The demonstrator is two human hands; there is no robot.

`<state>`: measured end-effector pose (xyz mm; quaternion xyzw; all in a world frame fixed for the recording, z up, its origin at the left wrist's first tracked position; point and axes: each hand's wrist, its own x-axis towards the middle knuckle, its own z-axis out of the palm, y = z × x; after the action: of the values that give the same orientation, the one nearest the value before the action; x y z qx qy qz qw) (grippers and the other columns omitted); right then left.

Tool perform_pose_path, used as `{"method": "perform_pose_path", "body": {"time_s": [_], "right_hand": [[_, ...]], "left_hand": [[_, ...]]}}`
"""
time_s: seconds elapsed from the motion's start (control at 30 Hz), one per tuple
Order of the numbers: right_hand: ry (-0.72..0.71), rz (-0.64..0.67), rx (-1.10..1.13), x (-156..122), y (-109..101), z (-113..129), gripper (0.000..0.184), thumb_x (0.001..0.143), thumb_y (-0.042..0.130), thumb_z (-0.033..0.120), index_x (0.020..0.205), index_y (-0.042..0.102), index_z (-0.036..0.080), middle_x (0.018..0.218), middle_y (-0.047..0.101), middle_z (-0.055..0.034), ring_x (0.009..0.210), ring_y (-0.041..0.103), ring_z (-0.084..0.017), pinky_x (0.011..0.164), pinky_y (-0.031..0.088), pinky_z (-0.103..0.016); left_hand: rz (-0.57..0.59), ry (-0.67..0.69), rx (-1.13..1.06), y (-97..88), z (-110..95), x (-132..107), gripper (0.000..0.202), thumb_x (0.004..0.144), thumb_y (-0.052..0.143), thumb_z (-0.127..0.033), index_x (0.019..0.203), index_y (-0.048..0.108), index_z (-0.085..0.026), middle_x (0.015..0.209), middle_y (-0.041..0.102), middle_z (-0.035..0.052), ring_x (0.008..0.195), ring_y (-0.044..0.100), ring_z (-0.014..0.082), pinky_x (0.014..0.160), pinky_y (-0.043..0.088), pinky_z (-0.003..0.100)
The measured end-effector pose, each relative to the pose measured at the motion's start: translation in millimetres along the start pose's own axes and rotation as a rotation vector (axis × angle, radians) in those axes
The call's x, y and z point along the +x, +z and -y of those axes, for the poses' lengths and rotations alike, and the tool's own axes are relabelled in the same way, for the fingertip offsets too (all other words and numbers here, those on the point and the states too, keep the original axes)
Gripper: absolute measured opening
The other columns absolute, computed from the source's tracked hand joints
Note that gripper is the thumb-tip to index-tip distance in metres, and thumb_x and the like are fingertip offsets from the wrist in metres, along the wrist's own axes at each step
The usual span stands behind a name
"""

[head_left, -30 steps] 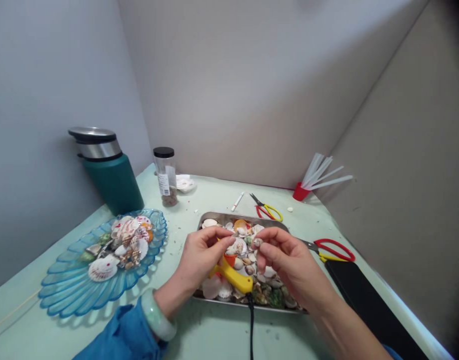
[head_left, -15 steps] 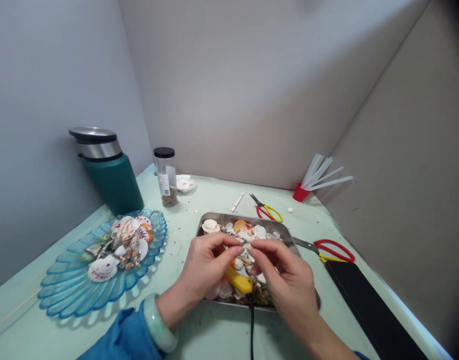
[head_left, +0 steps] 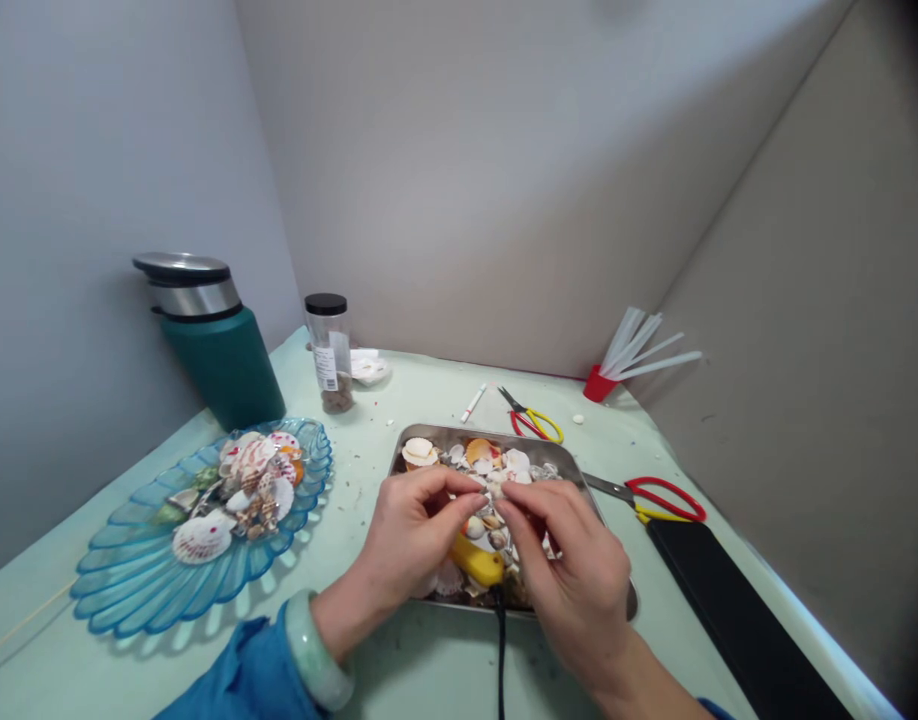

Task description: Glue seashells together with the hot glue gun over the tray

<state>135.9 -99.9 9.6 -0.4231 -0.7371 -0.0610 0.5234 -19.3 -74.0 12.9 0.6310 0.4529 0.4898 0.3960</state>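
Above a metal tray (head_left: 583, 478) of seashells, my left hand (head_left: 418, 525) and my right hand (head_left: 575, 560) meet fingertip to fingertip. Thumb and index finger are pinched on the left; whatever lies between them is too small to name. My right thumb and index finger are also brought close, and what they hold cannot be made out against the shells (head_left: 516, 462) behind. Under my hands, a yellow tool handle (head_left: 478, 562) with a black cord (head_left: 501, 650) rests on the shells, partly hidden by my left hand.
To the left, a blue scalloped dish (head_left: 159, 590) bears more shells. Behind it stand a green bottle (head_left: 226, 365) and a black-lidded jar (head_left: 329, 350). Small scissors (head_left: 532, 420), larger scissors (head_left: 665, 500), a black slab (head_left: 729, 610) and a red cup (head_left: 600, 384) of translucent sticks are farther right.
My right hand's fingers have shifted slightly, with the thumb a little lower. My left hand keeps nearly the same pinch. The whole view has drifted slightly.
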Motion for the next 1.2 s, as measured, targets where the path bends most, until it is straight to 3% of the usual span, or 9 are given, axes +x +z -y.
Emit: {"method": "perform_pose_path", "body": {"time_s": [0.23, 0.57, 1.0, 1.1, 1.2], "right_hand": [[-0.033, 0.009, -0.041, -1.4, 1.9, -0.9, 0.016, 0.085, 0.059, 0.012, 0.098, 0.062, 0.02, 0.086, 0.066, -0.0063, 0.074, 0.063, -0.015, 0.065, 0.053, -0.027], [-0.042, -0.014, -0.04, -3.9, 2.1, -3.9, 0.016, 0.083, 0.062, 0.011, 0.098, 0.062, 0.017, 0.084, 0.064, -0.0062, 0.072, 0.061, -0.015, 0.064, 0.052, -0.027], [-0.046, -0.033, -0.011, -6.3, 3.6, -4.3, 0.018, 0.084, 0.061, 0.012, 0.099, 0.061, 0.02, 0.084, 0.066, -0.0059, 0.076, 0.063, -0.017, 0.068, 0.052, -0.03], [-0.046, -0.036, -0.011, -6.3, 3.8, -4.3, 0.017, 0.083, 0.061, 0.012, 0.098, 0.062, 0.02, 0.084, 0.067, -0.0056, 0.076, 0.064, -0.017, 0.069, 0.052, -0.029], [-0.046, -0.025, 0.0, -6.3, 3.3, -4.0, 0.017, 0.082, 0.062, 0.011, 0.097, 0.063, 0.019, 0.084, 0.066, -0.0056, 0.076, 0.063, -0.016, 0.069, 0.052, -0.029]], "left_hand": [[0.053, -0.241, -0.274, 3.8, -6.1, 0.0, 0.019, 0.066, 0.071, -0.032, 0.07, 0.068, -0.013, 0.052, 0.061, -0.0004, 0.038, 0.047, 0.0072, 0.039, 0.039, 0.018], [0.128, -0.371, -0.45, 4.6, -4.8, -1.7, 0.031, 0.066, 0.074, -0.038, 0.079, 0.069, -0.01, 0.044, 0.056, -0.0019, 0.036, 0.05, 0.0077, 0.041, 0.04, 0.017], [0.12, -0.386, -0.525, 5.8, -7.6, -2.2, 0.028, 0.064, 0.076, -0.032, 0.074, 0.06, -0.012, 0.048, 0.057, -0.0032, 0.037, 0.051, 0.006, 0.04, 0.039, 0.015], [0.128, -0.348, -0.546, 5.2, -5.3, -0.9, 0.03, 0.063, 0.077, -0.031, 0.079, 0.059, -0.012, 0.059, 0.062, -0.0021, 0.039, 0.053, 0.0058, 0.041, 0.042, 0.016], [0.163, -0.325, -0.583, 2.3, -3.3, 1.3, 0.041, 0.062, 0.078, -0.029, 0.095, 0.058, -0.015, 0.077, 0.066, -0.0001, 0.04, 0.056, 0.0061, 0.041, 0.044, 0.018]]}}
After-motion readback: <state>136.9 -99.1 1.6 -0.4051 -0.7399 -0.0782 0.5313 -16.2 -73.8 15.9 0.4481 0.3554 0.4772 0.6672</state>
